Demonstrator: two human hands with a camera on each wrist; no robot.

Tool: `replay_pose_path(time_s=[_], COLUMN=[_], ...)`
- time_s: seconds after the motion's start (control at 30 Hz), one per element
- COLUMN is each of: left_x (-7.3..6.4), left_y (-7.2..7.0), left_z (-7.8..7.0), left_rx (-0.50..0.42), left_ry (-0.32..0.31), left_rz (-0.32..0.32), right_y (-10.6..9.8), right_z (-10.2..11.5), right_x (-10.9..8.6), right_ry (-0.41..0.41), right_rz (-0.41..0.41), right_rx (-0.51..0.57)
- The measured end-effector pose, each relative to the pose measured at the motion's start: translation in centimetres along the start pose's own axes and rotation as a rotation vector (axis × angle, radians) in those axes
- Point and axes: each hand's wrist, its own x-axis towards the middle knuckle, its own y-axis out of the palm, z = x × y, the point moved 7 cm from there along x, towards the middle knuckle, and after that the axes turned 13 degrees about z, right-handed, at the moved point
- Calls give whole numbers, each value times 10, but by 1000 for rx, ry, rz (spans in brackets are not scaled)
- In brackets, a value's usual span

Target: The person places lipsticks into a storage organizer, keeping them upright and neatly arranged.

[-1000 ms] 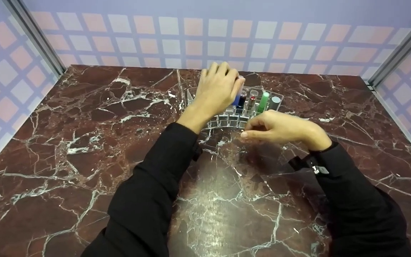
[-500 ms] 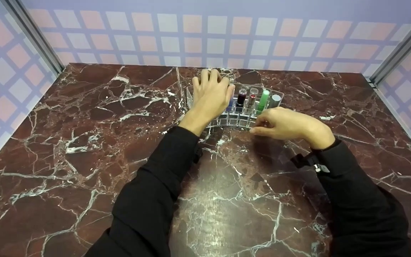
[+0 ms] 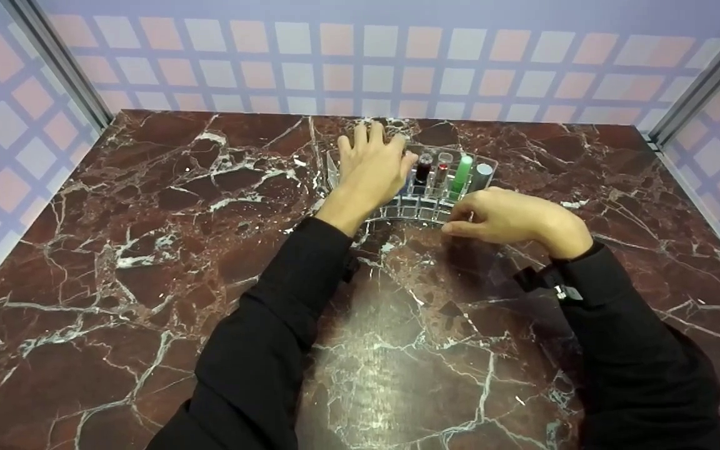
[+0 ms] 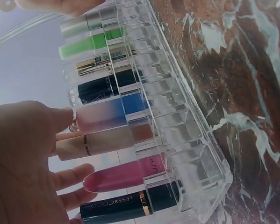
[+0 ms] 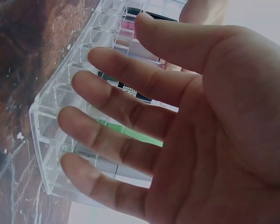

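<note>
A clear tiered lipstick holder stands near the back of the table with several tubes upright in its back row. My left hand is over its left half, fingers spread. In the left wrist view the thumb is right at the top of a pink-and-blue tube, which sits in a slot. Below that are a beige tube, a pink tube and a dark LESSXCOCO tube. My right hand, fingers loosely bent and holding nothing, is at the holder's front right.
Toward the holder's right are a black tube, a red-and-clear tube, a green tube and a grey-capped tube. The front slots show no tubes. A dark red marbled table meets a checked back wall.
My left hand has lowered the pink-and-blue tube into the holder, moved left and spread its fingers off it. My right hand has shifted slightly right.
</note>
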Motion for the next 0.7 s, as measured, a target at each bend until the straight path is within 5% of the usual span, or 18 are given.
replay_pose_path(time_s=[0.33,0.7], left_x=[-30,-86], left_y=[-21,-41], left_z=[10,80], left_rx=[-16,-14], left_ry=[43,-52], left_rz=[-82,-150], right_y=[-16,-22], right_z=[-18,-55], right_x=[-34,-84], right_ry=[57,193], right_rz=[-212,-595], right_rx=[9,-98])
